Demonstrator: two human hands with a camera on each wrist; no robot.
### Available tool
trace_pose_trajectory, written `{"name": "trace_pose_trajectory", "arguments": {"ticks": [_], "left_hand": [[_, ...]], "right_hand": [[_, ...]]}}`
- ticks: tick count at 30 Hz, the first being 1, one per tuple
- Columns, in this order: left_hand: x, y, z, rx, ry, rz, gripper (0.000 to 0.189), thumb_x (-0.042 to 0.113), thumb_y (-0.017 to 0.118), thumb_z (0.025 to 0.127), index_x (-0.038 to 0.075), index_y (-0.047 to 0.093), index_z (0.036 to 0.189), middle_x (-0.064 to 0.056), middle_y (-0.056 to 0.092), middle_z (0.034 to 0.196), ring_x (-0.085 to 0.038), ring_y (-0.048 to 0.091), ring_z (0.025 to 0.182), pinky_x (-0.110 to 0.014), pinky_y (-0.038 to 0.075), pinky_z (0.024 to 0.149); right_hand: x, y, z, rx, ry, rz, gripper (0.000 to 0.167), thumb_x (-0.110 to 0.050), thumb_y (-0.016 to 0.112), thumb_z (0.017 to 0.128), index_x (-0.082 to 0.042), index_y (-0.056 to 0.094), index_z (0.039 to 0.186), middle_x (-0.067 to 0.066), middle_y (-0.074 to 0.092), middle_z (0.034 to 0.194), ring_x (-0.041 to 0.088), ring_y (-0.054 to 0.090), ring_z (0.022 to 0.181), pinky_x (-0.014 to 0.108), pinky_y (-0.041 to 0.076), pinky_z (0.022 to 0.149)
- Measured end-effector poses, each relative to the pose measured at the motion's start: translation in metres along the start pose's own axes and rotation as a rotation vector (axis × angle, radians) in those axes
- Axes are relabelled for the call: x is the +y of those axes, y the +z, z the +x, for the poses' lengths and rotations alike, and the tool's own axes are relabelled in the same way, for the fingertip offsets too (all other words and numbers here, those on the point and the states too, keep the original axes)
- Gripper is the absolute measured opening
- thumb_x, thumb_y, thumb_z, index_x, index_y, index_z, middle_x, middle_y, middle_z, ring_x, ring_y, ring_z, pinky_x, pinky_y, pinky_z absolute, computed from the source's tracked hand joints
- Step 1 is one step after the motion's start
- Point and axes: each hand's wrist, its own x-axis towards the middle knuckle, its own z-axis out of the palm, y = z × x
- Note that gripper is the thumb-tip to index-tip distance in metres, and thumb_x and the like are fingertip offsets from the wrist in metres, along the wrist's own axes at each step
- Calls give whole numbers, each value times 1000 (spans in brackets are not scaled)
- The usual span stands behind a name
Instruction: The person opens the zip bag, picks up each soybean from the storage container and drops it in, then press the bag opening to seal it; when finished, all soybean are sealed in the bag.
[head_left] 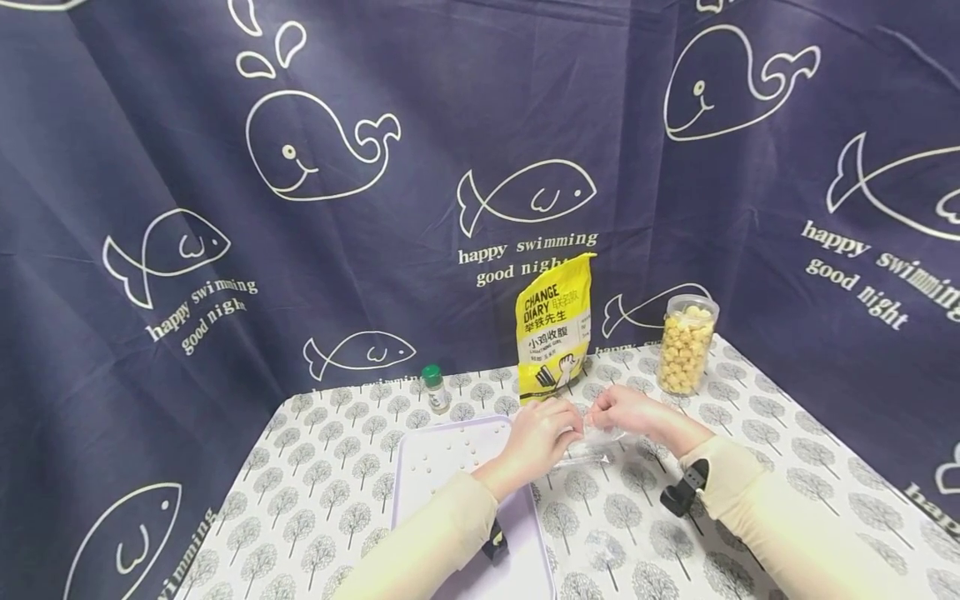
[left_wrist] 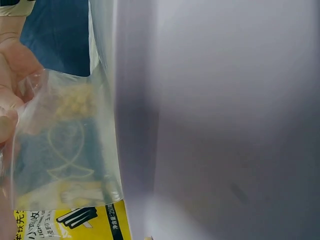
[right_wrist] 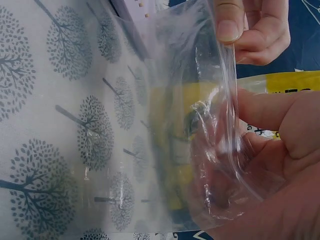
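A clear plastic zip bag (head_left: 588, 451) is held up between both hands over the right part of the tabletop. In the right wrist view, the left hand (right_wrist: 252, 30) pinches the bag's top edge at one end with thumb and fingers. Lower along the same mouth, the right hand (right_wrist: 282, 135) grips the bag's edge, its fingers partly seen through the film. The head view shows the left hand (head_left: 542, 432) and right hand (head_left: 633, 412) close together. Through the bag (left_wrist: 65, 150), the jar's contents and yellow pouch show; I see nothing inside it.
A lilac tray (head_left: 400, 479) with several small pale bits lies under the left forearm. Behind stand a green-capped bottle (head_left: 435, 390), a yellow pouch (head_left: 555, 329) and a clear jar of yellow puffs (head_left: 686, 346). A transparent round item (head_left: 604, 550) lies near the front.
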Motion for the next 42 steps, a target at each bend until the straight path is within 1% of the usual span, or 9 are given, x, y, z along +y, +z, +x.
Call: {"name": "trace_pose_trajectory", "arguments": {"ticks": [5, 11, 16, 22, 24, 28, 32, 38, 42], "left_hand": [[0, -2, -1, -26, 13, 66, 9, 21, 77, 89, 19, 69, 90, 8, 70, 103, -10, 62, 102, -25, 43, 89], [0, -2, -2, -55, 3, 115, 10, 24, 77, 90, 19, 68, 89, 9, 68, 99, -9, 62, 98, -24, 42, 87], [-2, -1, -3, -70, -13, 111, 13, 24, 78, 89, 19, 67, 89, 9, 68, 96, -8, 62, 97, -23, 41, 86], [-4, -2, -1, -78, -62, 64, 11, 24, 79, 88, 19, 70, 90, 9, 72, 94, -9, 63, 98, -27, 42, 90], [-4, -2, -1, -68, -77, 62, 11, 23, 81, 87, 19, 73, 92, 10, 73, 93, -9, 62, 98, -27, 42, 90], [-5, -2, -3, -48, -60, 97, 12, 23, 82, 87, 22, 78, 98, 11, 75, 95, -10, 61, 98, -29, 41, 86], [-5, 0, -6, -33, -38, 125, 6, 24, 79, 90, 24, 80, 96, 12, 75, 95, -10, 61, 99, -29, 41, 84], [-3, 3, -9, -6, 5, 137, 3, 22, 74, 92, 22, 77, 93, 11, 74, 97, -10, 60, 100, -31, 43, 87], [-2, 4, -9, 21, 34, 133, 3, 20, 74, 91, 22, 76, 92, 12, 73, 95, -10, 60, 100, -33, 44, 89]], "right_hand": [[0, 2, 1, -17, -9, 15, 17, -7, 66, 93, 3, 67, 80, -3, 50, 65, 18, 48, 69, 32, 42, 66], [1, 9, 5, 12, -43, -7, 21, -6, 66, 92, -3, 64, 72, -6, 44, 61, 13, 42, 62, 27, 37, 59], [-1, 14, 6, 45, -32, -35, 20, -7, 67, 92, -3, 65, 72, -5, 45, 62, 11, 40, 60, 26, 36, 57], [-6, 13, 3, 78, -42, -69, 14, -5, 67, 92, 4, 70, 83, 1, 56, 68, 15, 46, 64, 29, 41, 61], [-5, 10, 4, 66, -50, -62, 14, -6, 67, 92, 5, 71, 85, 3, 58, 69, 17, 48, 65, 30, 43, 62], [-3, 6, 4, 13, -87, -40, 14, -7, 70, 92, 5, 73, 88, 7, 66, 74, 20, 54, 70, 33, 47, 66], [-3, 2, 2, -59, -135, -30, 15, -10, 73, 91, 5, 75, 88, 2, 67, 71, 18, 55, 68, 34, 47, 66], [-3, 2, 1, -122, -148, -36, 18, -8, 71, 90, 9, 72, 84, -7, 55, 60, 10, 46, 60, 26, 42, 60], [-2, 5, 3, -115, -140, -57, 18, -6, 70, 91, 10, 71, 83, -9, 52, 59, 9, 43, 58, 24, 39, 58]]}}
